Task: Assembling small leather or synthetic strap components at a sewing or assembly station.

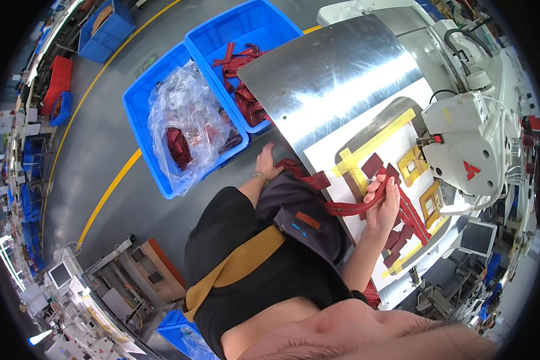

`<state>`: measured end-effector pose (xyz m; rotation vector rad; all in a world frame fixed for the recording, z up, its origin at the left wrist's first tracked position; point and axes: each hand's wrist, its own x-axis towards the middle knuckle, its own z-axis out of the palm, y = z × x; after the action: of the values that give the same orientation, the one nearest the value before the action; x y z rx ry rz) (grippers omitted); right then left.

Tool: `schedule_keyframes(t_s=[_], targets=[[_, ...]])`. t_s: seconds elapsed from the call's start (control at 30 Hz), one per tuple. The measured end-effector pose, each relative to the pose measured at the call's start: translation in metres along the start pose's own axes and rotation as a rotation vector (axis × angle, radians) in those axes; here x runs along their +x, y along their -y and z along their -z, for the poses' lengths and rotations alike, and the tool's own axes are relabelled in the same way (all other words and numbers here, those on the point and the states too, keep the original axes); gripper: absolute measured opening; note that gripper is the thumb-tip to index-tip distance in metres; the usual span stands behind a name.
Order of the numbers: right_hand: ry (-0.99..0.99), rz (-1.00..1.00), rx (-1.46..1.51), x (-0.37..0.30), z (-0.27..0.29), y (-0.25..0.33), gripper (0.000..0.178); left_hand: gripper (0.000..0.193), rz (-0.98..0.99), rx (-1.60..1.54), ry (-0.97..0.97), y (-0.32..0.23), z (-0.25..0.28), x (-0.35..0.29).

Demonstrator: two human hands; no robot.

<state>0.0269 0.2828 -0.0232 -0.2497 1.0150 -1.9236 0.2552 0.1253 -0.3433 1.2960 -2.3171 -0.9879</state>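
Note:
My right hand (383, 201) is closed on a bundle of dark red straps (348, 208) above the white work board (336, 159). The straps run left across the steel table's edge toward my left hand (267, 162). That hand lies at the table's edge against the straps' far end (300, 171); its grip is hidden. On the board, yellow tape frames (366, 150) and yellow templates (412, 165) hold dark red pieces (372, 165). More dark red strips (411, 216) lie under my right hand.
A white sewing machine head (471, 153) stands right of the board. A curved steel plate (330, 72) covers the table's far side. Two blue bins (139, 96) sit on the floor at left, one with a plastic bag (183, 123), one with red straps (240, 63).

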Motion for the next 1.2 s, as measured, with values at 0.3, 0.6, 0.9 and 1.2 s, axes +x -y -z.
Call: schedule_keyframes(t_s=[0.3,0.6,0.9,1.2], targets=[[-0.014,-0.018,-0.010,0.000,-0.003,-0.002,0.036,0.080,0.349,-0.265,0.020,0.037,-0.043,0.087],[-0.072,-0.034,-0.047,0.000,-0.001,-0.004,0.035,0.071,0.213,-0.266,0.281,0.039,-0.021,0.064],[-0.065,-0.039,-0.063,0.003,-0.001,-0.003,0.035,0.062,0.091,-0.278,0.533,0.047,-0.001,0.035],[-0.047,-0.024,-0.039,0.002,-0.001,-0.006,0.035,0.054,-0.145,-0.291,0.832,0.036,-0.012,0.044]])
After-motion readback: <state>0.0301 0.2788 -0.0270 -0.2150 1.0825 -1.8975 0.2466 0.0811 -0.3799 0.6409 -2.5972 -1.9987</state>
